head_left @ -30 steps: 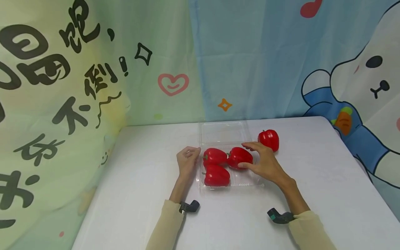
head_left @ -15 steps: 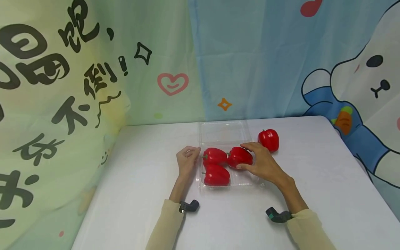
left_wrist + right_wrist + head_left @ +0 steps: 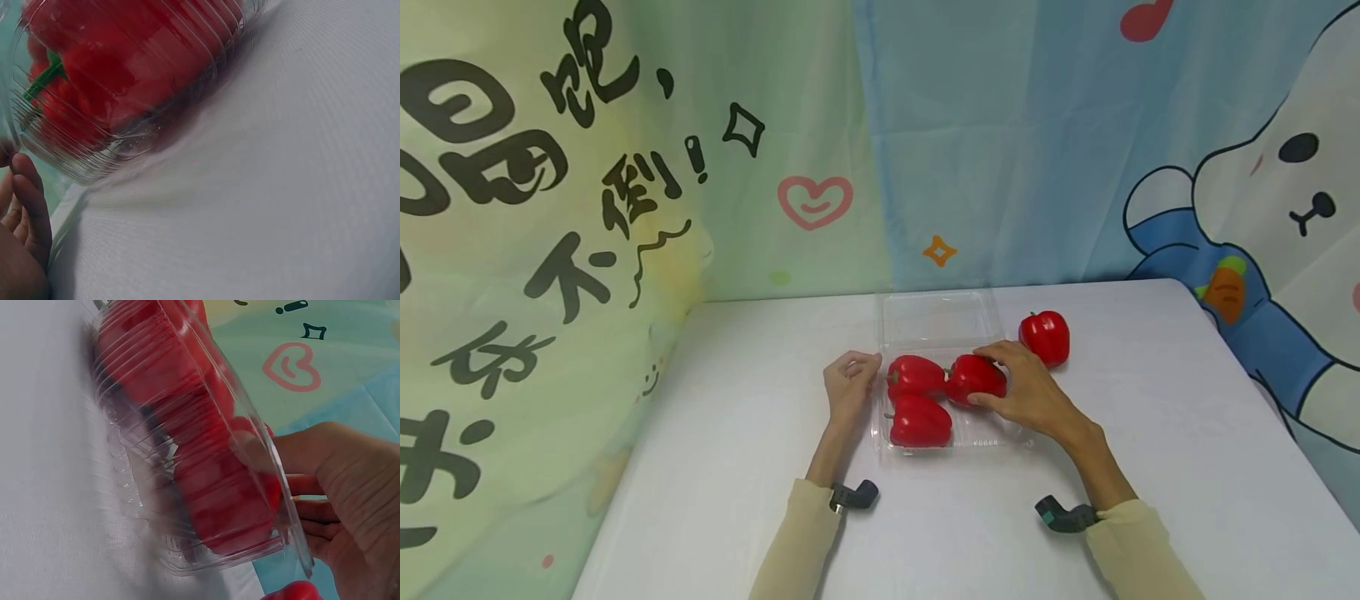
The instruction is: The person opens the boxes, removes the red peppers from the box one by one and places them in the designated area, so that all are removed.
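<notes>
A clear plastic clamshell container lies with its lid folded back, holding red bell peppers: one at the back left, one at the front left and one at the back right. My right hand grips the back-right pepper, thumb in front and fingers behind. In the right wrist view the thumb shows through the container's wall, against the pepper. My left hand pinches the container's left rim; the left wrist view shows its fingertips right at that edge.
Another red bell pepper stands on the white table behind the right hand. The container's clear lid lies toward the table's back edge. A printed curtain hangs directly behind the table.
My right hand has moved slightly left, and its thumb and fingers have closed onto the back-right bell pepper. The left hand and the container have stayed in place.
</notes>
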The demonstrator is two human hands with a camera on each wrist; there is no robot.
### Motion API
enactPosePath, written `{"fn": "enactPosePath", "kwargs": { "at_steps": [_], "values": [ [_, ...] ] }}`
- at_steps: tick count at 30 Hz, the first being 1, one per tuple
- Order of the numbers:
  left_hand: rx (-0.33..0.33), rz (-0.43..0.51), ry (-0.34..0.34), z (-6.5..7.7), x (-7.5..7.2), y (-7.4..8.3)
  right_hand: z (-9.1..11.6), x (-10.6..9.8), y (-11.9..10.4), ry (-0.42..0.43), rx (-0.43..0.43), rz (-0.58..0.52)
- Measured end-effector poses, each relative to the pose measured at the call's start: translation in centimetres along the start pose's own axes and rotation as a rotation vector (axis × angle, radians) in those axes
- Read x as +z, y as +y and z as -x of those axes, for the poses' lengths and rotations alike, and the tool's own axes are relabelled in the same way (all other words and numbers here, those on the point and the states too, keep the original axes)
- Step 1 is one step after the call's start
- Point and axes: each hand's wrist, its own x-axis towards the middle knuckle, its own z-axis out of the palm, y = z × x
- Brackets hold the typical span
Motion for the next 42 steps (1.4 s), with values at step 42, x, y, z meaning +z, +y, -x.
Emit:
{"fn": "enactPosePath", "kwargs": {
  "at_steps": [42],
  "values": [
    [-0.024, 0.011, 0.022, 0.2, 0.2, 0.1, 0.1, -1.1, 0.3, 0.251, -0.145, -0.127]
  ]
}}
